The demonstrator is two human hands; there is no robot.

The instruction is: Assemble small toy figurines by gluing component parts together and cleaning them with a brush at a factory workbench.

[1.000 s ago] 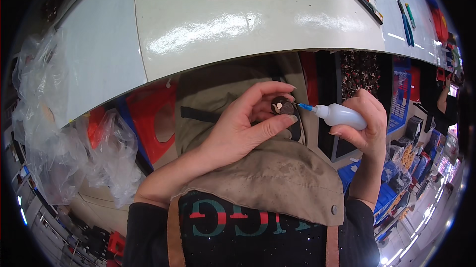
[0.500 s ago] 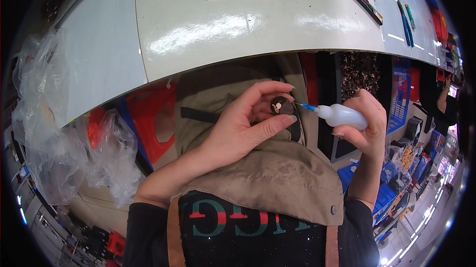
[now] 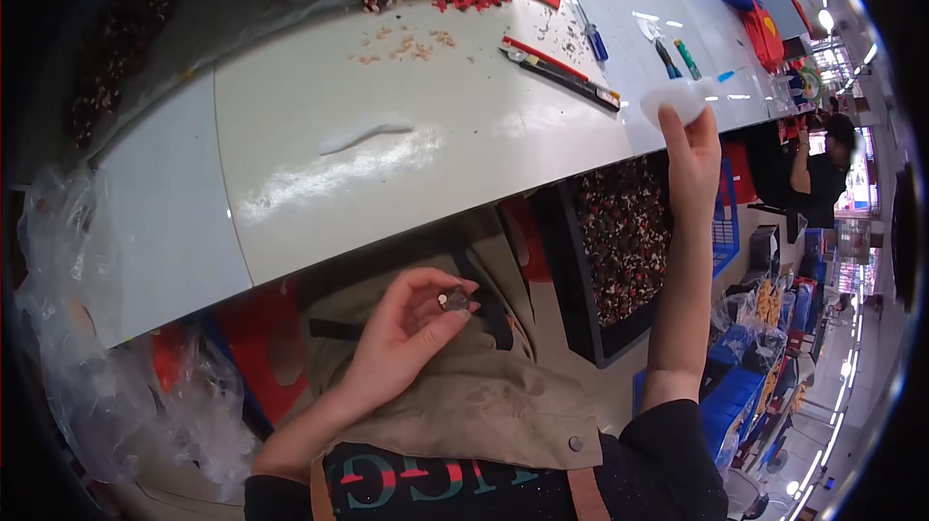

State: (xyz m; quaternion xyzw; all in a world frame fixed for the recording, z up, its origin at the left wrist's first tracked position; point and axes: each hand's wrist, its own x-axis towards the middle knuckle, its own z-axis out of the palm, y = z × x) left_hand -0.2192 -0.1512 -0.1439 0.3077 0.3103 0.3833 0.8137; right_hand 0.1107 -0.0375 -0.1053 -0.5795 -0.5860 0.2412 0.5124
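My left hand (image 3: 397,337) is over my lap, its thumb and fingers pinching a small dark, roundish piece (image 3: 454,299) with a pale spot on one side. Stretched out to the right, my right hand (image 3: 693,155) grips a white squeeze bottle (image 3: 674,99) with a blue needle tip. The bottle is tilted over the table's right part, its tip pointing right. Whether it touches the tabletop I cannot tell.
A white strip (image 3: 366,138) lies on the table (image 3: 290,124), with pale crumbs and red bits behind it. Tools, including a blue-handled screwdriver (image 3: 592,37), lie to the right. Below the edge stands a black tray (image 3: 571,269) of many small dark pieces. Another person (image 3: 823,168) is far right.
My right hand has carried the bottle away from the dark piece, up and right over the table. My left hand still holds the piece. The view has swung toward the right.
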